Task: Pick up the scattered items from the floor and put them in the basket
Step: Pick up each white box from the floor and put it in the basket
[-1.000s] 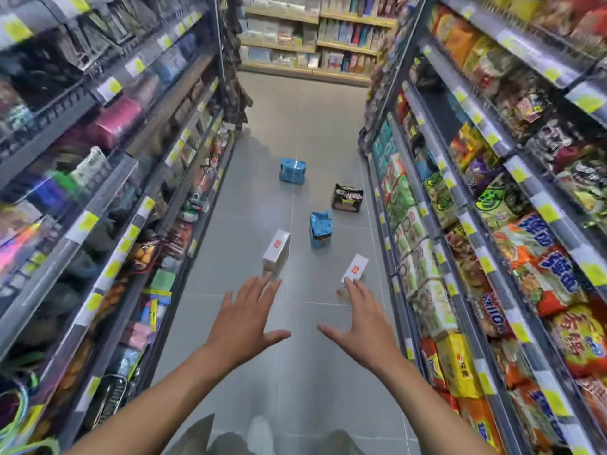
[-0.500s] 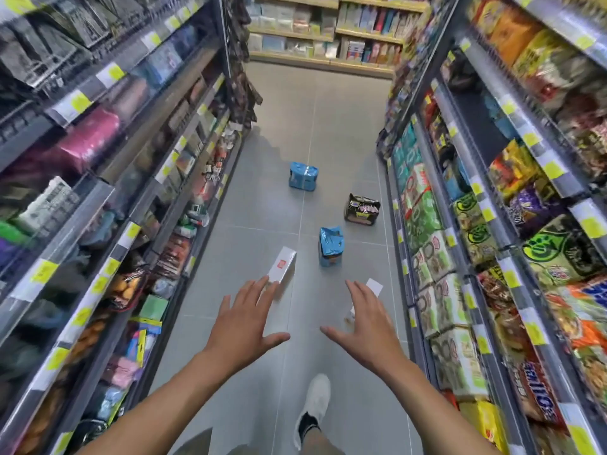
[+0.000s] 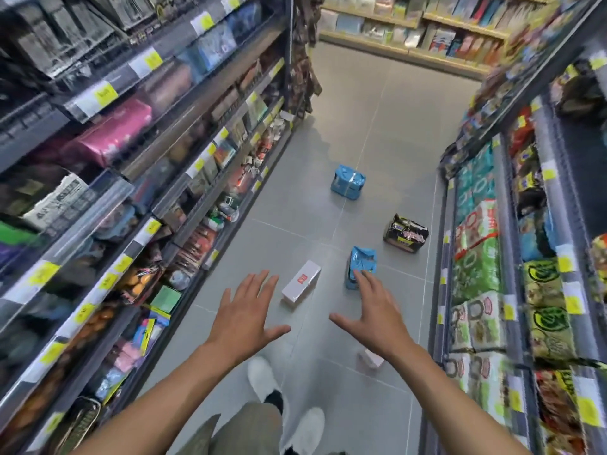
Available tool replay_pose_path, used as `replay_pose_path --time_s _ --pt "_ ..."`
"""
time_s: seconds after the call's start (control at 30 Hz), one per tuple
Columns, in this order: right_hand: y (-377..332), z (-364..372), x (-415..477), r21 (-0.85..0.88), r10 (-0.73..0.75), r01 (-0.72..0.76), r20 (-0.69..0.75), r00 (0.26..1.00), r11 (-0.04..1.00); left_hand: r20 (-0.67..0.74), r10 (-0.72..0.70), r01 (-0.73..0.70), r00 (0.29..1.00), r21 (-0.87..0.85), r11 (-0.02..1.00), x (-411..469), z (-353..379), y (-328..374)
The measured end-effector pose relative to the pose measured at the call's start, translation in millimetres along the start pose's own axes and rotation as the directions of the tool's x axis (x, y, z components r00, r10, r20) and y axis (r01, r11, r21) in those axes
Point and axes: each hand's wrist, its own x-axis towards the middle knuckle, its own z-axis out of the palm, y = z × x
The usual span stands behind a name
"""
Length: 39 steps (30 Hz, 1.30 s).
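Several items lie scattered on the grey tiled aisle floor. A long white box (image 3: 301, 283) with a red label lies just ahead of my left hand (image 3: 244, 315). A second small white box (image 3: 371, 359) sits partly hidden under my right wrist. A blue packet (image 3: 360, 264) stands right behind the fingertips of my right hand (image 3: 374, 315). Farther on are a black snack pack (image 3: 406, 233) and a blue multipack (image 3: 348, 182). Both hands are held out flat above the floor, fingers spread, holding nothing. No basket is in view.
Stocked shelves line the aisle: a left shelf unit (image 3: 184, 178) and a right shelf unit (image 3: 486, 257) with snack bags. More shelving (image 3: 410, 31) closes the far end. My white shoes (image 3: 262, 379) stand on the floor below my hands.
I have stepped forward along the aisle, so the items are closer. The small white box has passed from in front of my right hand to beneath my wrist. Both hands stay spread.
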Motion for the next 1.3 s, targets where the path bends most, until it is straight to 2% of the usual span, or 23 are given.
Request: replay_pose_path --time_s 0.53,0.77,1.03,1.3 --pt "-17.1 -29.0 206.2 0.018 -0.048 0.048 0.028 0.998 0.999 0.087 -0.019 0.021 0.996 -0.027 0.999 149.6 -12.9 -45.2" --pt "-4.0 -14.2 289.6 -0.035 -0.187 0.194 0.157 0.970 0.980 0.126 -0.110 0.117 0.986 -0.044 0.992 193.9 10.4 -59.3" --pt "36.3 46.7 374.7 -0.085 -0.309 0.350 0.307 0.900 0.933 0.117 -0.193 0.207 0.974 -0.123 0.971 255.8 100.2 -63.9" --pt "107.1 170.0 469.5 -0.163 -0.408 0.540 0.489 0.771 0.826 0.200 -0.298 0.329 0.933 -0.149 0.932 322.9 245.7 -81.7"
